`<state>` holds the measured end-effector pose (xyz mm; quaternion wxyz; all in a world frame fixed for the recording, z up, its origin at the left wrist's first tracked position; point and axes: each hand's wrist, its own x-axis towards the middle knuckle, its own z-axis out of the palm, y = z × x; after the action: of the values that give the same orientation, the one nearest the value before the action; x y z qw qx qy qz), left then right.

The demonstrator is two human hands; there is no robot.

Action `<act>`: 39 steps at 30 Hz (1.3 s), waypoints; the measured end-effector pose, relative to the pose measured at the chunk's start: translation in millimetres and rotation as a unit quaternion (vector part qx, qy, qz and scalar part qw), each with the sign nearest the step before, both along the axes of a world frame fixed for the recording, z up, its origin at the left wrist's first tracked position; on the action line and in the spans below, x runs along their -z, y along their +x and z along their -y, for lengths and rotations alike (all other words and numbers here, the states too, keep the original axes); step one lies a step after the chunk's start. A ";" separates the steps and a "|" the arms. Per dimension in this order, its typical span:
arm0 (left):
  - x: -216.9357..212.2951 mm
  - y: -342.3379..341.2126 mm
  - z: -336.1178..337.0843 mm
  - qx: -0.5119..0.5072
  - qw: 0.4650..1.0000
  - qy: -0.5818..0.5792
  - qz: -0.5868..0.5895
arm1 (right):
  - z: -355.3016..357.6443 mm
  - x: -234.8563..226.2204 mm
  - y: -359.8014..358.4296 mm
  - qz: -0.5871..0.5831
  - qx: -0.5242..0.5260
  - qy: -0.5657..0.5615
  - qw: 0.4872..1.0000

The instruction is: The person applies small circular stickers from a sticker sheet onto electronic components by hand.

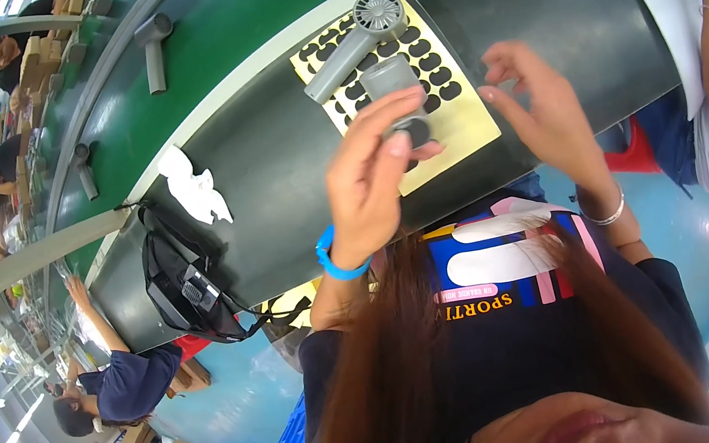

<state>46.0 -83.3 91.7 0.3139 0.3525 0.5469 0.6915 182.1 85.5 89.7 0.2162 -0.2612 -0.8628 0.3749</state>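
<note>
My left hand [365,179] is closed around a grey cylindrical piece [388,77], which looks like part of a handheld fan. A dark round end shows beside my thumb, and the fingers hide the rest. Under it lies a yellow sheet [452,138] bearing rows of black rounded stickers [440,77]. Across the sheet's far part rests a grey handheld fan [346,59], its round grille toward the far edge. My right hand [544,106] hovers just right of the sheet, thumb and fingers curved and apart, with nothing visible between them.
A black bag [184,279] and a crumpled white cloth [193,186] lie on the dark table to the left. Beyond the table's pale rim, more grey fans [154,54] lie on a green belt [234,28]. A white sheet [662,10] covers the right end. Other people sit at both sides.
</note>
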 end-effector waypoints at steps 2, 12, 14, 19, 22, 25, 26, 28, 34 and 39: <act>-5.0 -16.2 9.8 0.002 0.997 0.066 0.032 | -3.9 36.4 0.6 0.031 -0.013 -0.045 0.998; -17.9 -143.3 -69.6 -0.142 0.943 0.035 -0.298 | 2.6 87.8 -18.6 0.005 0.028 0.000 1.000; 9.2 -176.6 -103.5 -0.134 0.932 0.055 -0.332 | 0.0 87.9 -17.0 -0.009 0.027 -0.001 1.000; 58.5 -228.8 -155.5 -0.119 0.917 0.059 -0.376 | -1.5 78.1 -18.2 0.031 0.021 -0.052 0.998; 63.3 -237.4 -169.5 -0.077 0.974 -0.006 -0.212 | -2.9 78.4 -18.8 0.039 0.020 -0.066 0.997; 62.4 -246.0 -176.7 -0.053 0.979 -0.015 -0.195 | -5.0 78.1 -19.9 0.050 0.005 -0.073 0.996; 62.5 -248.0 -177.7 -0.049 0.980 -0.013 -0.191 | -5.2 77.2 -20.6 0.044 0.006 -0.077 0.996; 65.6 -249.9 -177.6 -0.042 0.982 -0.012 -0.184 | -6.6 74.8 -19.9 0.040 0.009 -0.083 0.996; 66.6 -236.7 -158.6 0.031 0.931 -0.170 -0.320 | -19.6 62.4 -11.8 0.057 -0.013 -0.124 0.991; 52.8 -215.2 -131.2 -0.082 0.853 -0.148 -0.494 | -65.2 68.0 -3.7 -0.027 -0.028 -0.236 0.971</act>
<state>-169.2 47.9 38.9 -0.0072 0.5511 0.7528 0.3599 178.4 150.7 21.7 0.1604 -0.2703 -0.7508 0.5809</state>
